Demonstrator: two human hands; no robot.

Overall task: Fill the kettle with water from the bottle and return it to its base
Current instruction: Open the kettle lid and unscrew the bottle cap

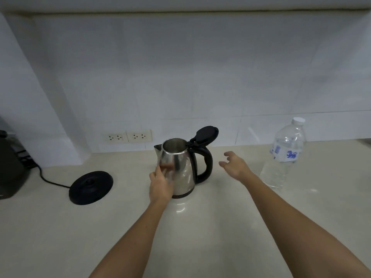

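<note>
A steel kettle (181, 169) with a black handle stands on the counter, off its base, its black lid (205, 134) flipped up and open. My left hand (160, 184) rests against the kettle's left side, fingers on the steel body. My right hand (233, 164) hovers to the right of the handle, fingers spread and holding nothing. The round black base (91, 187) lies on the counter to the kettle's left. A clear plastic water bottle (285, 155) with a white cap stands upright at the right, capped, beyond my right hand.
A black cord (47, 180) runs from the base toward a dark appliance (10, 169) at the far left edge. Two wall sockets (129, 135) sit behind the kettle. The pale counter (200, 227) stretches toward me.
</note>
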